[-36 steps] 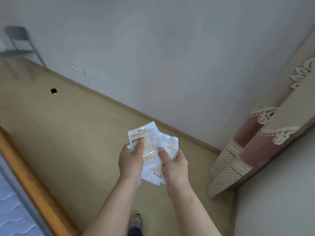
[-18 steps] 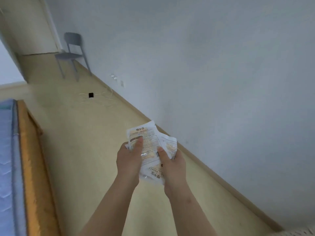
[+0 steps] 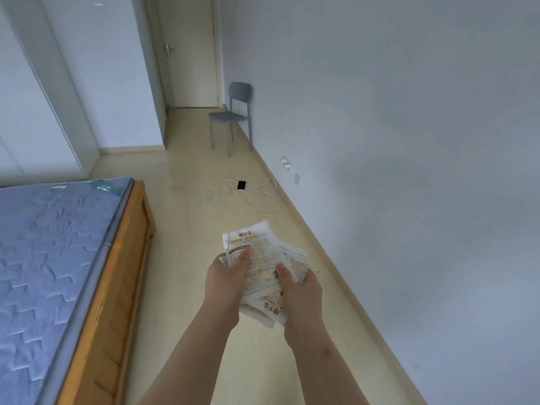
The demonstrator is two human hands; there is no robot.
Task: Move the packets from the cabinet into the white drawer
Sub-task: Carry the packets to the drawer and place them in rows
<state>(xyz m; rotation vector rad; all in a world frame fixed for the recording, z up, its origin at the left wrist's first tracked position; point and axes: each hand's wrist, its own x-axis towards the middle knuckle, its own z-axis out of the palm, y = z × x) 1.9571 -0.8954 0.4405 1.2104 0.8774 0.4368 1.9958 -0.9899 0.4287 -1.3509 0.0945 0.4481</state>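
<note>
A fanned stack of white packets [image 3: 260,258] with orange print is held in front of me over the floor. My left hand [image 3: 225,279] grips the stack's left side, thumb lying on the top packet. My right hand [image 3: 301,290] grips the right side, thumb pressed on the top packet near its lower edge. The undersides of the packets and my fingers beneath them are hidden. No cabinet or white drawer shows in the head view.
A bed with a blue mattress [image 3: 49,258] and wooden frame [image 3: 117,287] fills the left. A grey chair [image 3: 233,118] stands by the right wall, before a closed door [image 3: 190,54]. A black phone [image 3: 241,185] with white cables lies on the floor ahead.
The view has swung left: the curtain and corner are gone, and the bed, chair, door and phone have come into sight. Both hands keep the same hold on the packets.
</note>
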